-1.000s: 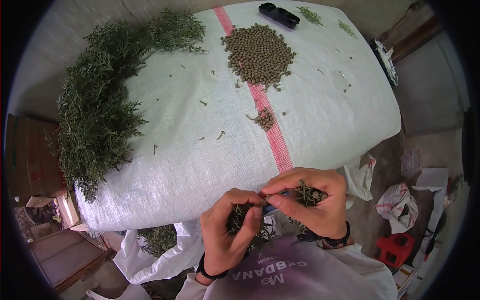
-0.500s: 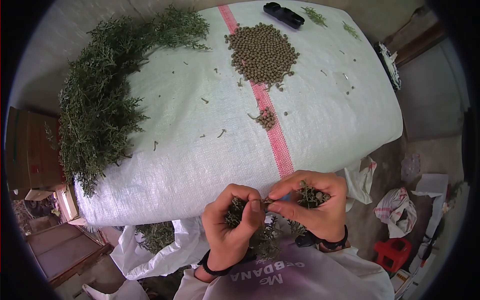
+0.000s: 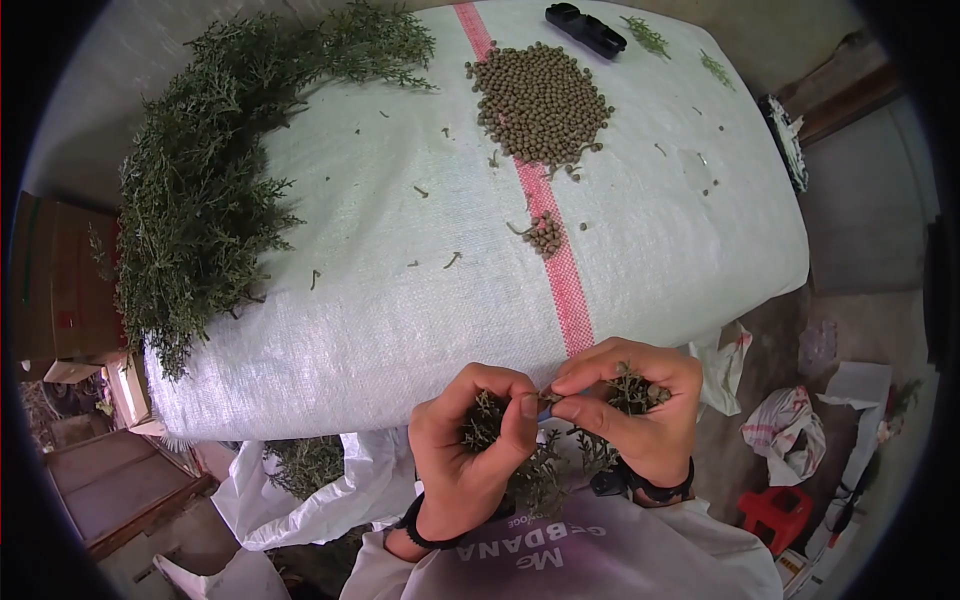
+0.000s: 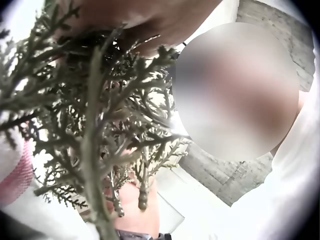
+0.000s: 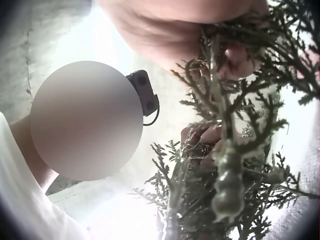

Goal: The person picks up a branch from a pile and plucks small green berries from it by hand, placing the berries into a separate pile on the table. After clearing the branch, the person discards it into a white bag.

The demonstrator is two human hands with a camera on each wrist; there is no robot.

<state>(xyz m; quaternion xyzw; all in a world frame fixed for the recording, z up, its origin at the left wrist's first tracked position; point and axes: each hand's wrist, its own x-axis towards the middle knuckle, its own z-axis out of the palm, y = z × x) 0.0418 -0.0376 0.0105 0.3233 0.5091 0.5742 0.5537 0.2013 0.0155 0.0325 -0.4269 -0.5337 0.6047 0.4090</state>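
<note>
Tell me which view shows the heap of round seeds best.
The head view: the heap of round seeds lies whole on the white sack. Both wrist views show only sprigs and fingers, no heap.

Head camera looking down, both wrist cameras close beneath looking up, sharing the sprigs (image 3: 540, 478)

I counted one sack (image 3: 400, 300), two seed heaps on it, a large heap (image 3: 541, 100) and a small heap (image 3: 546, 236), one pile of green branches (image 3: 200, 190), one black tool (image 3: 586, 30), and two sprig bunches (image 3: 487, 420): one in my left hand (image 3: 455, 470), one in my right hand (image 3: 650, 440).
</note>
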